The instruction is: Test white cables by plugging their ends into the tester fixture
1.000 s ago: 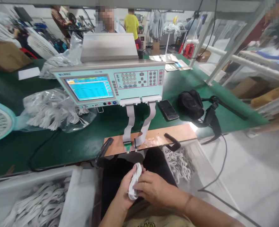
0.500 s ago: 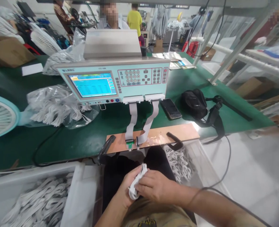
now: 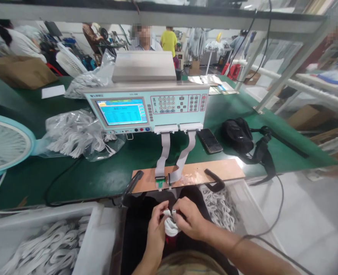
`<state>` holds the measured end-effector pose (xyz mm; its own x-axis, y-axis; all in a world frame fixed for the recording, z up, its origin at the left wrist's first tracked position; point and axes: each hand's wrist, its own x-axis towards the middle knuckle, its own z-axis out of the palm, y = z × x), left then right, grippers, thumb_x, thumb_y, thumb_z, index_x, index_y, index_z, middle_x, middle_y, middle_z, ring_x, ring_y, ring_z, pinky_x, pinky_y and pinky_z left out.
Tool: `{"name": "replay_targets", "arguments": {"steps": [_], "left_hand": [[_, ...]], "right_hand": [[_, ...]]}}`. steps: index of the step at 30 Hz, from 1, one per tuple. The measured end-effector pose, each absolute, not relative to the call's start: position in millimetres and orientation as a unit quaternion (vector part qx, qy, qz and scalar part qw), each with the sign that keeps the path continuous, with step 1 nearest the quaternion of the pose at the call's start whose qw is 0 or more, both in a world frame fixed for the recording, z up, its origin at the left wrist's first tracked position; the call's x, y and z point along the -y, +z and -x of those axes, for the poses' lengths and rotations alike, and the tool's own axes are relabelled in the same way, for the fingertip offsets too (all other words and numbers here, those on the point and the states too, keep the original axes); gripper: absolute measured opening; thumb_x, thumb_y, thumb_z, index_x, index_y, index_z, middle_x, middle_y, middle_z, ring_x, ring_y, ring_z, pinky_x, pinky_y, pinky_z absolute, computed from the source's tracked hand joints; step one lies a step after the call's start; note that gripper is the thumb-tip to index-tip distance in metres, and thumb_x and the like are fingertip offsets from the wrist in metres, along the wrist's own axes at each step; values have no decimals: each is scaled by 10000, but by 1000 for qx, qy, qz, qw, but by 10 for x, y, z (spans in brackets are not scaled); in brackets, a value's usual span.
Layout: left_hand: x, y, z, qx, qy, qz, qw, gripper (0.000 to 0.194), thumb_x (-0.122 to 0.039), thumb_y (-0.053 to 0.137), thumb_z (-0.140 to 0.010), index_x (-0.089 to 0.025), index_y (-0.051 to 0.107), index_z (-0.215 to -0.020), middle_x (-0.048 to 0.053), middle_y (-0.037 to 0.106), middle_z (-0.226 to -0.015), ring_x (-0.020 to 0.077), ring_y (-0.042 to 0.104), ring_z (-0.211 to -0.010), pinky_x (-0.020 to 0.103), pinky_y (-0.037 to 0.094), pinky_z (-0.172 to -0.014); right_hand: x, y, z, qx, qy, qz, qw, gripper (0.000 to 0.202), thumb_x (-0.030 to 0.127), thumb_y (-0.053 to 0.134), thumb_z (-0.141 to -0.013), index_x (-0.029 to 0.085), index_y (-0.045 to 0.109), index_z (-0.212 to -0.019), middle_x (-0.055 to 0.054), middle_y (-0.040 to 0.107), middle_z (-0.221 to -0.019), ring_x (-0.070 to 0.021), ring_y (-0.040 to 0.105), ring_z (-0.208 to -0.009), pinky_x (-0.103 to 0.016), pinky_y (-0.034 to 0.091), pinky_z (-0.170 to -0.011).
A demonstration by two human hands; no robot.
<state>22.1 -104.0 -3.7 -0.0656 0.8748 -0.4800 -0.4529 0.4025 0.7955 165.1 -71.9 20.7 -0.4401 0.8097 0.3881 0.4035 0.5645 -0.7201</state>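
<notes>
A coiled white cable [image 3: 171,227] hangs between my two hands, just below the table's front edge. My left hand [image 3: 157,222] pinches one of its plug ends, and my right hand [image 3: 188,218] pinches the other. The two plugs stand close together, pointing towards the table. Beyond them, a green connector board [image 3: 160,184] and a second small connector [image 3: 169,186] stick out over the edge of a copper-coloured board [image 3: 197,169]. Grey ribbon cables [image 3: 163,154] run from these to a test instrument [image 3: 123,93] with a lit blue screen.
White bins of coiled cables stand at left [image 3: 91,219] and right [image 3: 247,191]. On the green table lie a phone [image 3: 210,140], a black bag [image 3: 237,134] and bagged cables [image 3: 74,133]. A fan [image 3: 5,147] stands at left. Black clamps [image 3: 132,187] grip the board. People sit beyond.
Both hands have shifted from gripping the bundled coil to holding its two plug ends, side by side. The coil now hangs lower between them. The camera view has tilted up slightly.
</notes>
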Motion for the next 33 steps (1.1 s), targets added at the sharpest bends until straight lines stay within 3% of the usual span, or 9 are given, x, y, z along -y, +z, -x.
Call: {"name": "replay_targets", "arguments": {"steps": [5, 10, 14, 19, 23, 27, 33], "left_hand": [[878, 31, -40, -477, 501, -317, 649, 312, -242, 671, -734, -188, 651, -1040, 62, 676, -994, 214, 616, -907, 262, 489, -791], [731, 126, -57, -488, 487, -303, 658, 180, -272, 687, -726, -191, 615, -870, 4, 632, -765, 157, 584, -687, 258, 515, -590], [730, 130, -50, -449, 478, -257, 710, 131, -238, 674, -745, -195, 561, -795, -12, 608, -747, 132, 572, -673, 248, 506, -598], [706, 64, 42, -391, 466, -209, 766, 182, -193, 672, -751, -183, 617, -924, 10, 639, -825, 124, 594, -729, 233, 492, -671], [689, -11, 106, -354, 453, -175, 799, 114, -163, 650, -765, -145, 655, -877, 25, 659, -794, 88, 578, -649, 219, 488, -673], [715, -63, 138, -344, 453, -153, 808, 304, -87, 722, -662, -132, 671, -959, 57, 685, -886, 118, 614, -728, 249, 504, -751], [697, -61, 107, -379, 464, -158, 785, 235, -133, 730, -679, -134, 683, -910, 35, 682, -823, 92, 602, -657, 214, 508, -681]], "right_hand": [[609, 7, -1559, 671, 379, 485, 413, 130, 242, 436, -834, 198, 511, -738, 16, 523, -656, -143, 464, -628, -270, 369, -609], [493, -84, -1461, 509, 512, 503, 475, 203, 309, 504, -814, 186, 496, -654, 47, 466, -587, -117, 427, -567, -234, 352, -551], [463, -74, -1422, 452, 552, 524, 466, 222, 323, 580, -764, 159, 551, -616, 44, 470, -544, -108, 403, -529, -231, 329, -516], [463, -51, -1361, 426, 570, 510, 484, 247, 368, 623, -730, 150, 592, -617, 32, 507, -543, -110, 426, -521, -233, 347, -518], [467, -22, -1344, 407, 573, 510, 496, 259, 383, 636, -717, 153, 588, -609, 36, 499, -534, -105, 419, -501, -229, 341, -500], [465, 16, -1383, 419, 555, 519, 497, 257, 383, 632, -728, 155, 594, -616, 37, 502, -535, -107, 425, -507, -228, 340, -503], [456, 27, -1390, 444, 555, 515, 479, 253, 374, 626, -743, 153, 603, -624, 31, 528, -541, -109, 438, -511, -229, 347, -508]]}}
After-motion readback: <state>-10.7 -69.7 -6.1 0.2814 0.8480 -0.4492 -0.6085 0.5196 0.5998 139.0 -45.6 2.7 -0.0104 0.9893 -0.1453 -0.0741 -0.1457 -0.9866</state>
